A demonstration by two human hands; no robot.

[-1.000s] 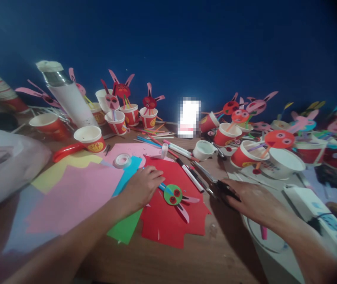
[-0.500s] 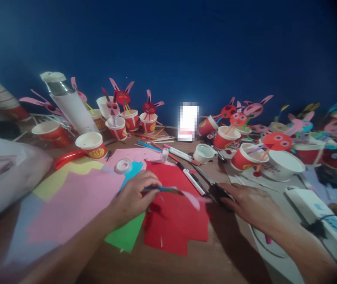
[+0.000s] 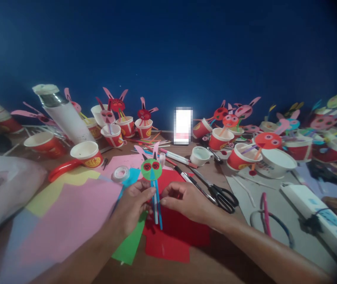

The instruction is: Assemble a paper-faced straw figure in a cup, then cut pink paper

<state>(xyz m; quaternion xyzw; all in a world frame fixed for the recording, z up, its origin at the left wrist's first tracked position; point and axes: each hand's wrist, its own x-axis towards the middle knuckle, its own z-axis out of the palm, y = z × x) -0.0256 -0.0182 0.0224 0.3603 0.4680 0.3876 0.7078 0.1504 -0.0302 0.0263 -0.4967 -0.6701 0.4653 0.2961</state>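
Observation:
A paper rabbit puppet (image 3: 152,169) with a round green face, red-ringed eyes and pink-and-black ears stands upright over the red paper (image 3: 176,236). Its stem is a pair of blue strips (image 3: 156,213). My left hand (image 3: 133,203) pinches the stem just below the face, thumb in front. Close by on the stem's right side is my right hand (image 3: 183,201), its fingers curled with a gap between thumb and forefinger; whether the tips touch the strip is unclear. Black-handled scissors (image 3: 223,197) lie on the table right of that hand.
Pink paper (image 3: 76,213) and a green sheet (image 3: 130,240) spread at left. A tape roll (image 3: 120,173), markers (image 3: 177,157) and a small white cup (image 3: 200,156) lie beyond my hands. Red paper cups (image 3: 112,136) with puppets line the back. At right is a power strip (image 3: 319,217).
The rabbit puppet has turned from lying sideways to upright, face toward me. My right hand has left the scissors on the table and moved left beside the puppet's stem.

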